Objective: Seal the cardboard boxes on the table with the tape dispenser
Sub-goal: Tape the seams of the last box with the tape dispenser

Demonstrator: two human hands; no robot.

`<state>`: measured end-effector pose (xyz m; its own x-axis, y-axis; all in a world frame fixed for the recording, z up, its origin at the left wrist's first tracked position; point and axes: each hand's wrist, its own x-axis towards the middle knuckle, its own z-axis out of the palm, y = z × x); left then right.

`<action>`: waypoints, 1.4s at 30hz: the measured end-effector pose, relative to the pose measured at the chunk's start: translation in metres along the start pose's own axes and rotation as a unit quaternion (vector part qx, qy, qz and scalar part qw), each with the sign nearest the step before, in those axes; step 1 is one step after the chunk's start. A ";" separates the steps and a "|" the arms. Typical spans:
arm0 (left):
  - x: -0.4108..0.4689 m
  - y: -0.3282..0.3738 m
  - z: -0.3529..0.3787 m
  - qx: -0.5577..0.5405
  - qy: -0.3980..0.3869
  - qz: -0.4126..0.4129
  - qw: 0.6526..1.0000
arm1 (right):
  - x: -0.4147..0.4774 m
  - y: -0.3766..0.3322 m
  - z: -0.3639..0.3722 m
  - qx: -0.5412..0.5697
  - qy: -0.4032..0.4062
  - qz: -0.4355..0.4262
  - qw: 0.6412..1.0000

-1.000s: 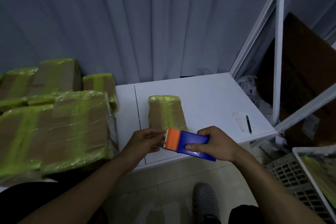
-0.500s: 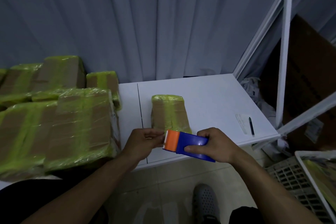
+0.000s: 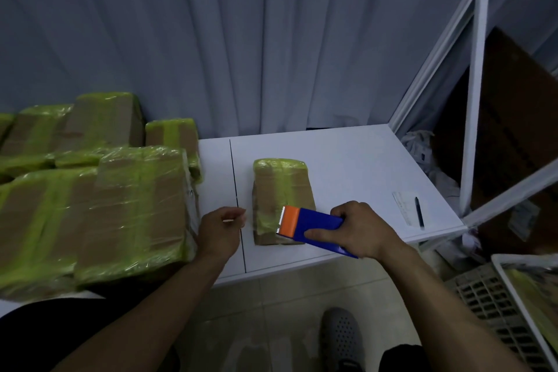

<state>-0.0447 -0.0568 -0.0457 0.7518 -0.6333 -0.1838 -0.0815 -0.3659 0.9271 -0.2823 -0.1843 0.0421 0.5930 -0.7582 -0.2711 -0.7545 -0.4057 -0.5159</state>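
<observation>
A gray curtain (image 3: pixel 241 39) hangs behind a white table (image 3: pixel 347 160) in a dim room. A small cardboard box (image 3: pixel 280 184) lies flat near the middle of the table. It has green tape over its far end and down its top.

The right hand (image 3: pixel 359 229) has its fingers and thumb wrapped around a blue tape dispenser (image 3: pixel 314 225). The dispenser sits over the near end of the small box, at its 6 o'clock side. Its orange end points toward 9 o'clock.

The left hand (image 3: pixel 220 231) is at 9 o'clock from the small box, just beside it and not touching it. Its fingers are curled in. I cannot tell if it pinches anything.

Farther out at 9 o'clock sits a pile of bigger boxes (image 3: pixel 120 205), all wrapped in green tape and shiny plastic. At 3 o'clock from the small box, near the table edge, a pen (image 3: pixel 419 214) lies on a slip of paper (image 3: pixel 403 208). A white metal frame (image 3: pixel 474 100) stands at the table's right side. Down at 6 o'clock, a gray shoe (image 3: pixel 341 338) is on the floor.
</observation>
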 end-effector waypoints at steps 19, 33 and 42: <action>0.021 -0.042 0.055 -0.055 -0.037 -0.077 0.995 | 0.043 -0.031 0.022 -0.159 -0.016 0.082 0.984; 0.009 -0.049 0.044 -0.095 -0.121 0.009 0.988 | 0.050 -0.028 0.018 -0.142 -0.043 0.098 0.984; 0.027 -0.052 0.030 0.024 -0.226 0.234 0.945 | 0.045 -0.019 0.020 -0.125 -0.041 0.088 0.987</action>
<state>-0.0397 -0.0755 -0.1085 0.2713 -0.9559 0.1122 -0.3741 0.0027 0.9274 -0.2352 -0.2004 0.0232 0.4595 -0.7883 -0.4093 -0.8877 -0.3924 -0.2408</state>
